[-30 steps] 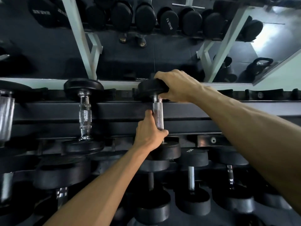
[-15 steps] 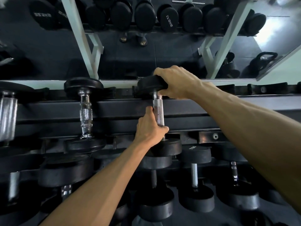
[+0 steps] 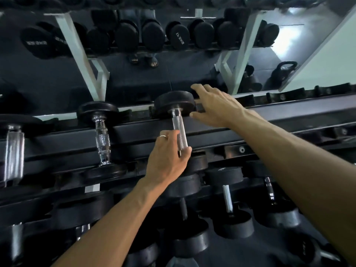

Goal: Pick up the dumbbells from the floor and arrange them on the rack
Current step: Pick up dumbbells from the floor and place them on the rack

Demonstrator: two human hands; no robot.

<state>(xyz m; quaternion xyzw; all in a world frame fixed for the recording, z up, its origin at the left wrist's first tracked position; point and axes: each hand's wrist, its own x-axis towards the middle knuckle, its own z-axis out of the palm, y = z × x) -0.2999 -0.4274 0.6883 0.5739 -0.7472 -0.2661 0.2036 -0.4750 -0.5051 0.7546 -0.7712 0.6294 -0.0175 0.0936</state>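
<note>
A black dumbbell with a chrome handle lies across the top tier of the black rack, its far head on the back rail. My left hand curls around the lower part of the handle, thumb and fingers loosely on it, a ring on one finger. My right hand hovers just right of the far head, fingers spread, thumb near the head's edge. The near head is mostly hidden behind my left hand.
A second dumbbell rests on the top tier to the left, and a larger one at the far left. Lower tiers hold several black dumbbells. A mirror behind the rack reflects more weights and a kettlebell.
My right hand has let go of the dumbbell's far head and opened, moving slightly right. My left hand's grip on the handle has loosened. The view has tilted up a little.
</note>
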